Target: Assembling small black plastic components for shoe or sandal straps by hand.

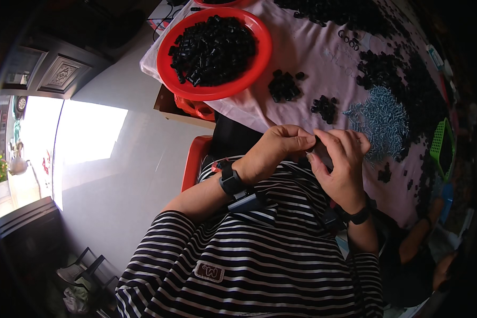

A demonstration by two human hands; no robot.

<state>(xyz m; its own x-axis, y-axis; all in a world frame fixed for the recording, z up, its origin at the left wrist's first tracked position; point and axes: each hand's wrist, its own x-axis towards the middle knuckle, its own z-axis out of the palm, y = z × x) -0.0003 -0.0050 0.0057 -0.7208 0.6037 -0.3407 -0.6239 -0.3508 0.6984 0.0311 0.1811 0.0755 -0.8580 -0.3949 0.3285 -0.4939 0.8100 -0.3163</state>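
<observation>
In front of my body, at the edge of a table with a pink cloth [323, 58], my two hands meet at the fingertips. My left hand [283, 148] pinches with thumb and forefinger. Against it, my right hand [340, 161] closes its thumb and forefinger, the other fingers curled. A tiny dark spot shows between the fingertips; what it is, I cannot make out. Just beyond the hands lie two small heaps of black plastic parts [324, 108]. Close to my right hand spreads a pile of small blue screw-like pieces [380, 119].
A red basin [266, 50] full of black cylindrical parts stands at the far left. Black parts [421, 87] cover the table's right side, beside a green basket [438, 143]. A red chair [194, 161] and cardboard box [169, 108] are left. Another person's arm [421, 236] is at right.
</observation>
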